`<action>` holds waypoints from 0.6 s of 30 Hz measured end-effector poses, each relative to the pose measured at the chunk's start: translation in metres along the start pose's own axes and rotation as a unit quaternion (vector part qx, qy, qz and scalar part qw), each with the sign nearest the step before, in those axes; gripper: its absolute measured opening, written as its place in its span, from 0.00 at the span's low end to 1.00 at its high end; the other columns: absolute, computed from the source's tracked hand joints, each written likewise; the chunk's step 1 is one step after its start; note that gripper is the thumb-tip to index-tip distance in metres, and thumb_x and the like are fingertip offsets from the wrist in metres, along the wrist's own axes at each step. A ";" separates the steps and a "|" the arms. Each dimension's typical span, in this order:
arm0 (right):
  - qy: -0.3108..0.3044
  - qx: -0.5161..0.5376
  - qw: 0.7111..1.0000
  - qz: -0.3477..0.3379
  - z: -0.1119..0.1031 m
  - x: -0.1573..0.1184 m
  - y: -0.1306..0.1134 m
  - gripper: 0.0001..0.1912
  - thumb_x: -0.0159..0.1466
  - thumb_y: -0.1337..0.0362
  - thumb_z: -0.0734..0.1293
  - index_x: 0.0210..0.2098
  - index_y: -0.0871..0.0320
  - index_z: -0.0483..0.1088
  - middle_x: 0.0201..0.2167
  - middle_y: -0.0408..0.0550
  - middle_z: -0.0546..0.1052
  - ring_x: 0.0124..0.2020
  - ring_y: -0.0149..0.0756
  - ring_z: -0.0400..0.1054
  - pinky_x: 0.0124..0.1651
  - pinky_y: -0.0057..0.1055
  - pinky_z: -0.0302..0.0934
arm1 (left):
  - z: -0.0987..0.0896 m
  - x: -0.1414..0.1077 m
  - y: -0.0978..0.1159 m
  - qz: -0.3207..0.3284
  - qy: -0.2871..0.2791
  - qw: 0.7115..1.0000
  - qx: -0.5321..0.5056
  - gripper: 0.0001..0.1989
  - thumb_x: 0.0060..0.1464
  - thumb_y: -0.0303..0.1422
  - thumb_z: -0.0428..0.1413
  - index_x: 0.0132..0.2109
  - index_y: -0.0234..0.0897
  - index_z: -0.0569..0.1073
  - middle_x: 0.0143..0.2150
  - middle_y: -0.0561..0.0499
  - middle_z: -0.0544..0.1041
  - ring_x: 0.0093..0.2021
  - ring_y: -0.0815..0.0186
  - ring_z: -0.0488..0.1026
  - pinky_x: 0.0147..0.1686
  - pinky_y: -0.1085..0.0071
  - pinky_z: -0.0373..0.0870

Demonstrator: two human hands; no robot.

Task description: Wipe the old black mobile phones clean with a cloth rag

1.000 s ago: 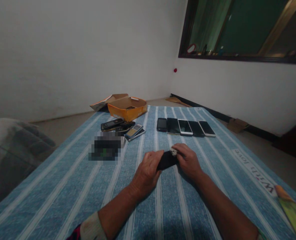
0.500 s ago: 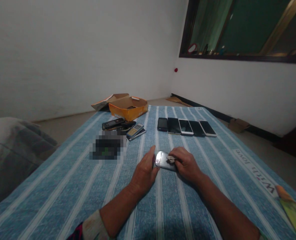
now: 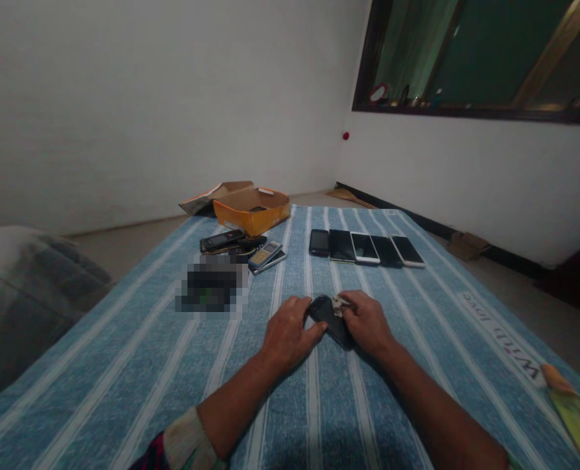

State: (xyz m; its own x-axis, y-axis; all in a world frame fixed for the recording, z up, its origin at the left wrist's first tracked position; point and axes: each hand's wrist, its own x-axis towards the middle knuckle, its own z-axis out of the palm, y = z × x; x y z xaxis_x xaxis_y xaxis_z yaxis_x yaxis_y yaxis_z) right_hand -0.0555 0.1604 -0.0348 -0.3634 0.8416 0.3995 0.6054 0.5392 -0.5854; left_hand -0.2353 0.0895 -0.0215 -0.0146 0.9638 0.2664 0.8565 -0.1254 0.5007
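A dark mobile phone (image 3: 335,326) lies tilted between my hands, just above or on the striped cloth; which of the two I cannot tell. My left hand (image 3: 292,333) grips its left end, thumb on the upper face and fingers at the far edge. Pinched in my right hand (image 3: 368,324) is a small crumpled whitish wipe (image 3: 338,305), which touches the phone's far right side. Part of the phone is hidden by the fingers.
Beyond my hands several phones (image 3: 365,248) lie in a row. Older keypad phones (image 3: 266,256) are heaped at the left, beside a blurred dark patch (image 3: 211,287). An open orange cardboard box (image 3: 253,219) stands behind them on the blue striped cloth (image 3: 235,391).
The phone has been turned: its shiny silvery face showed before, and a dark face shows now. My left hand's thumb has moved onto it. The wipe stays in my right hand.
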 end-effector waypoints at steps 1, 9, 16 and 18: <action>-0.002 0.006 1.000 0.001 0.001 0.000 -0.003 0.17 0.56 0.75 0.60 0.40 0.56 0.76 0.37 0.48 0.78 0.41 0.38 0.71 0.48 0.33 0.63 | 0.000 0.001 0.002 -0.002 -0.007 1.000 0.002 0.21 0.52 0.37 0.59 0.51 0.30 0.72 0.38 0.45 0.73 0.41 0.56 0.71 0.43 0.61 0.69; 0.006 0.124 0.992 0.029 0.005 -0.003 -0.015 0.16 0.56 0.71 0.61 0.40 0.56 0.77 0.39 0.49 0.79 0.42 0.39 0.72 0.50 0.36 0.63 | -0.002 0.006 -0.001 -0.058 -0.035 0.992 -0.109 0.24 0.45 0.27 0.61 0.52 0.31 0.73 0.36 0.49 0.72 0.35 0.63 0.71 0.38 0.68 0.69; 0.016 0.270 0.956 0.117 0.008 -0.001 -0.019 0.14 0.52 0.65 0.66 0.37 0.56 0.78 0.37 0.46 0.81 0.40 0.40 0.74 0.48 0.38 0.65 | -0.001 0.011 -0.014 -0.073 -0.053 0.980 -0.177 0.35 0.36 0.26 0.65 0.56 0.34 0.71 0.35 0.53 0.72 0.29 0.67 0.70 0.32 0.71 0.68; 0.012 0.324 0.933 0.156 0.008 0.000 -0.018 0.14 0.50 0.64 0.68 0.36 0.57 0.78 0.35 0.46 0.81 0.38 0.40 0.74 0.45 0.37 0.66 | -0.005 0.012 -0.015 -0.071 -0.062 0.979 -0.179 0.38 0.34 0.29 0.67 0.57 0.35 0.71 0.34 0.54 0.72 0.29 0.66 0.69 0.31 0.71 0.67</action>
State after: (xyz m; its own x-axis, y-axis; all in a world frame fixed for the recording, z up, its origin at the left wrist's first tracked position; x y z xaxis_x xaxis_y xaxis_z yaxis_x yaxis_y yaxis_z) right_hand -0.0719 0.1505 -0.0297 -0.2198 0.9639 0.1501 0.1208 0.1796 -0.9763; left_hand -0.2505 0.1021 -0.0220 -0.0381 0.9959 0.0822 0.6147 -0.0415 0.7877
